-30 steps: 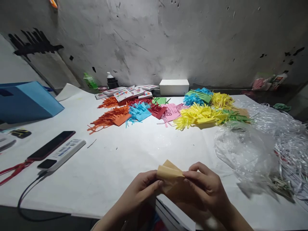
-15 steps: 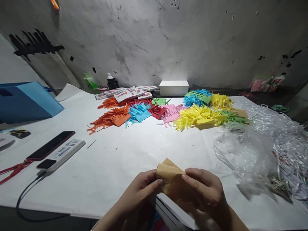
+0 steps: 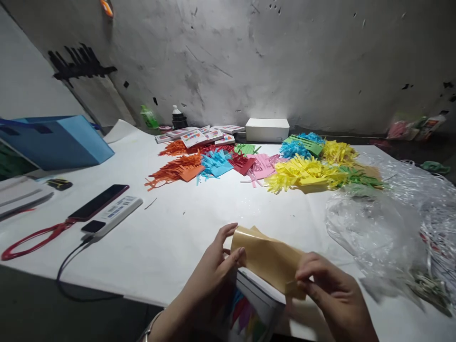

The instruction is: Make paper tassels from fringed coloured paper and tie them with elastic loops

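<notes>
While the left hand (image 3: 213, 266) keeps the left edge of the brown sheet (image 3: 269, 254) between thumb and half-curled fingers, the right hand (image 3: 331, 289) has drawn outward and down, fingertips pinched close on the sheet near its lower right corner. Broader face now than half a second ago, when it was more bunched; folds seem to be opening out. Sheet lies between the hands, over the printed box (image 3: 249, 304); contact cannot be told. Fringes (image 3: 302, 173) well apart, farther back.
</notes>
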The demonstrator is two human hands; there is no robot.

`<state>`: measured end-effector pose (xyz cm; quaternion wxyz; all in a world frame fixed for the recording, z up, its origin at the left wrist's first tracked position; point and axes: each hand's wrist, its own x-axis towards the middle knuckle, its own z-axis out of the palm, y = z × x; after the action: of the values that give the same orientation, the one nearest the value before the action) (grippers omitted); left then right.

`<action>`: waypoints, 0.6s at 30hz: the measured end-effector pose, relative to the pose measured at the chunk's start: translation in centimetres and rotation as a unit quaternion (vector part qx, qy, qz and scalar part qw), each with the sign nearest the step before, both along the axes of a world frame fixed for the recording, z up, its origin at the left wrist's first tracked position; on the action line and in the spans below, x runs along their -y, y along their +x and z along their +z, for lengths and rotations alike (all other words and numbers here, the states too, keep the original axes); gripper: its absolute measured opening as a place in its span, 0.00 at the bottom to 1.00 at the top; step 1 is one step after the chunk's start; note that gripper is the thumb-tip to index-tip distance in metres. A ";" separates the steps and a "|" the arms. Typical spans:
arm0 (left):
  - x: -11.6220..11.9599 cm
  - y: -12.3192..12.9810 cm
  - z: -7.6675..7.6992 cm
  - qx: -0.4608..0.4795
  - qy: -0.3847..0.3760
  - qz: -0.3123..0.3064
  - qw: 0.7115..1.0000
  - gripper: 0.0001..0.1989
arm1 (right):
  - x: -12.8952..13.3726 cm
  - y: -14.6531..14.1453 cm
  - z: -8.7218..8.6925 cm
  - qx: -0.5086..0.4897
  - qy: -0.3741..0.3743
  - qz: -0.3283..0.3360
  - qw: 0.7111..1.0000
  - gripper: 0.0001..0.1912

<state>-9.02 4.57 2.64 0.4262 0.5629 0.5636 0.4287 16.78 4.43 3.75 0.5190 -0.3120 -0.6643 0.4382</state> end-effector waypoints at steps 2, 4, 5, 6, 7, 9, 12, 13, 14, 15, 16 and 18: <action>0.9 -0.3 0.2 -0.045 0.030 0.048 0.997 0.22 | 0.5 -0.8 -0.1 0.045 -0.069 0.045 0.996 0.03; 2.0 -0.5 0.6 -0.077 0.063 0.064 0.993 0.16 | 0.8 -2.0 -0.3 0.086 -0.089 0.082 0.989 0.02; 2.5 -0.6 1.0 -0.085 0.074 0.061 0.992 0.14 | 0.9 -2.6 -0.3 0.098 -0.090 0.094 0.987 0.01; 3.0 -0.7 1.3 -0.087 0.082 0.056 0.991 0.12 | 1.0 -3.3 -0.4 0.106 -0.093 0.102 0.985 0.01; 3.4 -0.7 1.6 -0.089 0.087 0.048 0.991 0.12 | 1.1 -3.9 -0.4 0.114 -0.097 0.109 0.983 0.01; 4.1 -0.8 2.3 -0.093 0.098 0.038 0.990 0.12 | 1.4 -5.0 -0.3 0.128 -0.100 0.132 0.978 0.01; 4.9 -1.0 3.0 -0.120 0.115 0.049 0.985 0.11 | 1.8 -6.3 -0.2 0.151 -0.084 0.153 0.973 0.02; 5.1 -1.1 3.2 -0.130 0.112 0.055 0.984 0.11 | 2.0 -6.6 -0.2 0.158 -0.076 0.153 0.973 0.03; 5.3 -1.2 3.2 -0.137 0.106 0.061 0.983 0.11 | 2.1 -6.9 -0.2 0.165 -0.068 0.150 0.972 0.03; 5.5 -1.2 3.2 -0.140 0.100 0.065 0.983 0.11 | 2.3 -7.0 -0.3 0.173 -0.060 0.145 0.972 0.03; 5.7 -1.3 3.2 -0.139 0.096 0.064 0.984 0.11 | 2.4 -7.2 -0.3 0.179 -0.051 0.141 0.972 0.02; 6.0 -1.3 3.1 -0.130 0.094 0.061 0.985 0.11 | 2.6 -7.3 -0.4 0.187 -0.036 0.126 0.974 0.02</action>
<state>-10.33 -1.44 5.71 0.2675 0.6164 0.6044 0.4280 9.43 1.82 3.32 0.3146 -0.3210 -0.7671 0.4578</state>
